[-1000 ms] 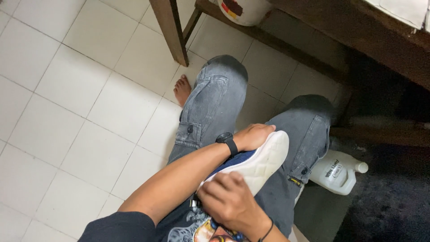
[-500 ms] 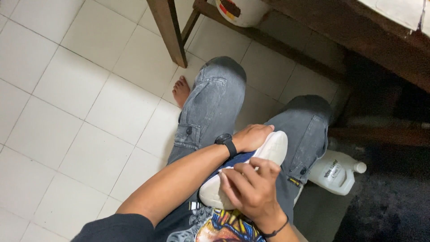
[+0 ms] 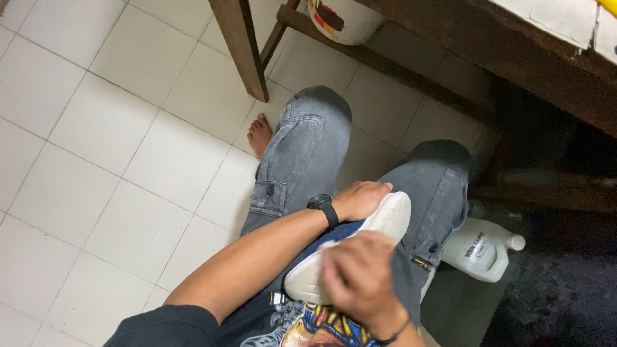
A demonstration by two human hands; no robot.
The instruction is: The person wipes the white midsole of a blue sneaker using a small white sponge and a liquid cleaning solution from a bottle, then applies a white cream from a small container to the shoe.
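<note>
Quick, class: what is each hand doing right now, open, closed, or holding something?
Left hand: closed on the toe end of the white-soled shoe.
Right hand: blurred, on the shoe's sole; grip cannot be told.

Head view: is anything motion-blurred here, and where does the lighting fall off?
Head view: the right hand is smeared by motion blur over the white-soled shoe; the left hand is sharp; the floor tiles are evenly lit; the area under the wooden table sinks into shadow.

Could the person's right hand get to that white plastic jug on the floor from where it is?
Probably yes: the jug stands just beside the right thigh, with nothing between it and the right hand, which now rests on the shoe.
</note>
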